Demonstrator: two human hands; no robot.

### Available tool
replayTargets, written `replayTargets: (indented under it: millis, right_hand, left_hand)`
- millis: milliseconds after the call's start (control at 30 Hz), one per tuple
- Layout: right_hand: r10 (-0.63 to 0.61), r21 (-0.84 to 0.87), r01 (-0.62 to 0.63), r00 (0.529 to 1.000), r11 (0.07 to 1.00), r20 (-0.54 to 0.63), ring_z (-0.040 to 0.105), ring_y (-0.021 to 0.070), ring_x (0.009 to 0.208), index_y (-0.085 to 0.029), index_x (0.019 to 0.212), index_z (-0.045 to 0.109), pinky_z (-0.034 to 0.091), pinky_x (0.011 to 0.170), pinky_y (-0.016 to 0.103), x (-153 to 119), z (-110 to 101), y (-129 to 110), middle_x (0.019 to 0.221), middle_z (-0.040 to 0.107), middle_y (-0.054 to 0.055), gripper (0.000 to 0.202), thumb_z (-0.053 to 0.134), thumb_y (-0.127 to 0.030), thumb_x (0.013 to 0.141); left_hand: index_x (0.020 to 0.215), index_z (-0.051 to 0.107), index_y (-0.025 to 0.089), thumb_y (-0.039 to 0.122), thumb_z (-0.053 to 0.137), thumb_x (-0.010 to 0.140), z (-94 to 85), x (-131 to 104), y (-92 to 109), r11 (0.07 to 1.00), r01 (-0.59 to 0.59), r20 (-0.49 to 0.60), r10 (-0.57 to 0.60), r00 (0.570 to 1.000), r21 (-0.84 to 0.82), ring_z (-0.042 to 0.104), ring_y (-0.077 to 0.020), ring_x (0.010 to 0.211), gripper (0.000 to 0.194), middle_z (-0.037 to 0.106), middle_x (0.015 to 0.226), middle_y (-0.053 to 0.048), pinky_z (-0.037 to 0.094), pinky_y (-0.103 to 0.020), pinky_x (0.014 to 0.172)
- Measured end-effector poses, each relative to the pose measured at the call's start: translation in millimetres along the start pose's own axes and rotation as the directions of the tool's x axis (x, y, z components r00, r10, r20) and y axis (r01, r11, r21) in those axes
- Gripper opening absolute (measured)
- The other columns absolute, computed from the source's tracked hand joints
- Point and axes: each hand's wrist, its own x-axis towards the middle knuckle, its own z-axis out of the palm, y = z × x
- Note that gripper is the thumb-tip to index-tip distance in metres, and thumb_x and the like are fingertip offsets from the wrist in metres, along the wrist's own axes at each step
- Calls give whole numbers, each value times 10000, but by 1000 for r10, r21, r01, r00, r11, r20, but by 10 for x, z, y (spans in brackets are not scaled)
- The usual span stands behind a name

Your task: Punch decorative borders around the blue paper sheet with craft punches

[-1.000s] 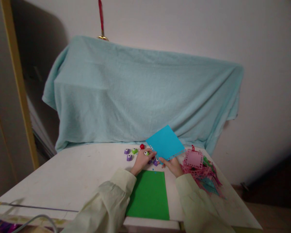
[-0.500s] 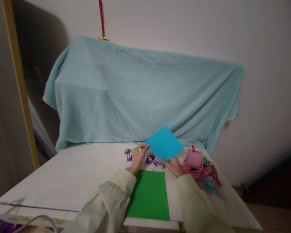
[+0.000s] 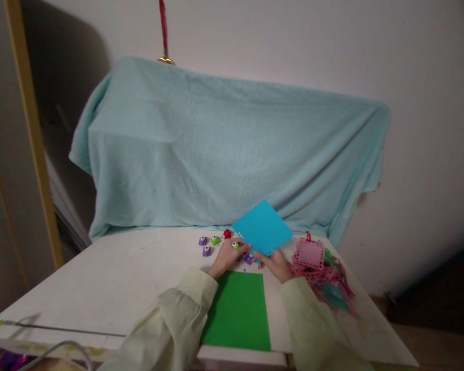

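Note:
A blue sheet with small holes punched along its two lower edges is tilted above the table, its lower right part pinched in my right hand. My left hand is closed around a small green punch with an eye, by the sheet's lower left edge. Between the hands, a purple punch lies partly covered. Left of my left hand are two purple punches, a green one and a red one. Tiny blue bits lie below the sheet.
A green sheet lies on the white table between my forearms. At the right is a pile of punched pink, green and blue paper. A light blue cloth hangs behind the table; a cable curves at the front left.
My left hand has moved right and slightly down along the blue sheet's edge with the green punch. The green and red punches at the left have come into view.

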Motion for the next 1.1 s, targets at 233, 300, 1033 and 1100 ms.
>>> replayTargets:
  millis: [233,300,1033,1100]
  right_hand:
    - [14,-59,-12,1000,998,26,571,141,490,-155,757,655,449,487,244,8,-22,-27,606,663,29,369,664,-520,709]
    - [22,-83,-18,999,996,42,555,133,478,-158,635,630,439,501,242,5,-28,-39,532,624,15,370,661,-518,715]
    - [-37,-20,34,991,999,-132,546,138,496,-168,659,609,398,512,259,-1,-52,-173,610,676,44,313,628,-456,781]
    - [-54,-29,49,983,998,-178,536,133,491,-172,654,600,394,517,257,-4,-71,-181,589,660,30,315,620,-457,789]
  left_hand:
    - [595,627,168,461,558,763,50,-25,-22,992,-64,-19,66,998,112,512,-134,578,344,599,563,5,346,-240,591]
    - [593,615,170,467,552,770,36,-21,-28,991,-63,-50,69,996,122,519,-138,589,352,600,571,4,345,-240,598]
    - [631,620,168,481,518,811,-35,-5,-48,982,-86,-149,112,982,167,519,-154,643,375,596,608,4,326,-244,609]
    - [637,619,170,486,515,814,-36,-6,-54,981,-90,-146,115,982,171,525,-156,652,377,596,614,6,326,-246,619]
